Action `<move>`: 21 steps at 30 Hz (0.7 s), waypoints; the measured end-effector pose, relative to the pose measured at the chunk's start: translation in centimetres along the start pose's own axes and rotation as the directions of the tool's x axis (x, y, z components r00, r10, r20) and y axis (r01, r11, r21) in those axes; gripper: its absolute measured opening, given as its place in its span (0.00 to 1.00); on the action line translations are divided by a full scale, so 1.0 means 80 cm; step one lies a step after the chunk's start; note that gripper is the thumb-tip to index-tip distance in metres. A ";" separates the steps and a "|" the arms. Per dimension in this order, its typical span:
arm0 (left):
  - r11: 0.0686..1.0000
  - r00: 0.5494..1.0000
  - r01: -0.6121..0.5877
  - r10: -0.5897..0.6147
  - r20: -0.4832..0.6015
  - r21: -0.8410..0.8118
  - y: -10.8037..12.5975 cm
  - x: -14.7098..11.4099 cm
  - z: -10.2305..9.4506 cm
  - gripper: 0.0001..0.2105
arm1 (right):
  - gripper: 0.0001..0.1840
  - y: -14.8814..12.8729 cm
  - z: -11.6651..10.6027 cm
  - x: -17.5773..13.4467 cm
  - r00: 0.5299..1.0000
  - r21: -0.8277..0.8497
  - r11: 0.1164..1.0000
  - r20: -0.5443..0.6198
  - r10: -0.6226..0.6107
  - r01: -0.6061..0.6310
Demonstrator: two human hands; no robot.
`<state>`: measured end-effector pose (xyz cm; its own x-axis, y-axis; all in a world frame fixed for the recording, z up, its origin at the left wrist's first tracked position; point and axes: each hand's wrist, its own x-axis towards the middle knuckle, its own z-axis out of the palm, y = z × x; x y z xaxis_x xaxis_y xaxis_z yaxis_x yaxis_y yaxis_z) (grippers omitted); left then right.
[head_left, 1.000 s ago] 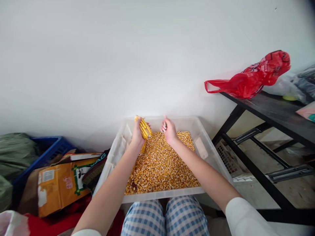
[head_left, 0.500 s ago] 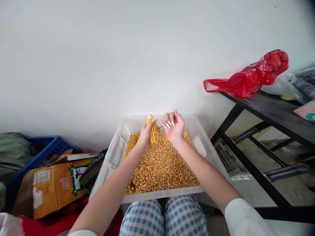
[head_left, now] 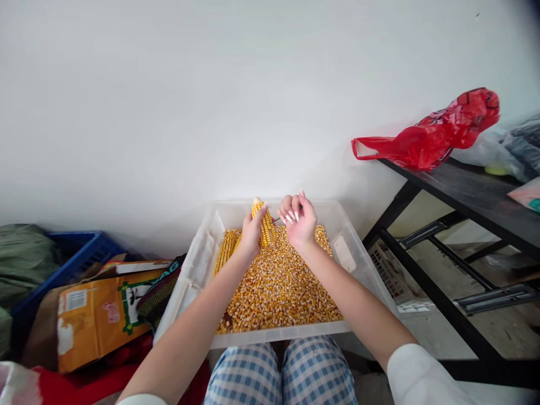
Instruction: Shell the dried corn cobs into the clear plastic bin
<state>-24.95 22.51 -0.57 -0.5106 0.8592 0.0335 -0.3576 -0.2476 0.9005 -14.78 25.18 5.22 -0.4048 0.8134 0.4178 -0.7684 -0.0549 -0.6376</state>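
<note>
An ear of corn (head_left: 265,229) is in my left hand (head_left: 252,229), tilted with its pale tip up. A row of its kernels is gone near the lower right end. My right hand (head_left: 300,220) is just to the right, palm up and fingers curled. From it a thin dark metal rod (head_left: 276,220) reaches towards the ear; its handle is hidden in the fingers. Below both hands, loose kernels (head_left: 280,289) fill a translucent plastic bin (head_left: 343,211). More ears of corn (head_left: 225,247) lie at the bin's left side, partly behind my left forearm.
A black-framed table (head_left: 459,180) stands at the right with a red plastic bag (head_left: 434,138) on its corner. To the left are an orange printed package (head_left: 95,320) and a blue crate (head_left: 80,250). A white wall (head_left: 236,101) rises behind the bin.
My left hand and the ear have shifted very slightly, and the view has moved a little. Both hands keep the same hold.
</note>
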 end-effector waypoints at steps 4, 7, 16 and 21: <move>1.000 1.000 0.003 -0.003 -0.002 0.002 0.002 -0.002 0.002 0.19 | 0.28 0.000 0.002 -0.002 1.000 -0.033 0.999 -0.016 -0.021 0.020; 1.000 1.000 0.010 -0.010 -0.005 0.004 0.004 -0.003 0.003 0.19 | 0.28 -0.002 0.004 -0.004 0.999 -0.080 0.997 -0.044 -0.002 -0.001; 1.000 0.999 -0.006 0.007 -0.046 0.013 0.006 -0.004 0.006 0.19 | 0.28 -0.001 0.007 -0.007 0.997 -0.145 0.989 -0.072 -0.017 0.006; 1.000 0.998 -0.010 0.011 -0.056 0.014 0.010 -0.009 0.009 0.19 | 0.28 -0.001 0.007 -0.007 0.998 -0.118 0.993 -0.065 -0.019 0.012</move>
<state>-24.32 22.03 0.42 -0.5578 0.8298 0.0189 -0.3416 -0.2503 0.9059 -14.78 24.44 5.40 -0.3567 0.8503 0.3870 -0.7092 0.0232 -0.7047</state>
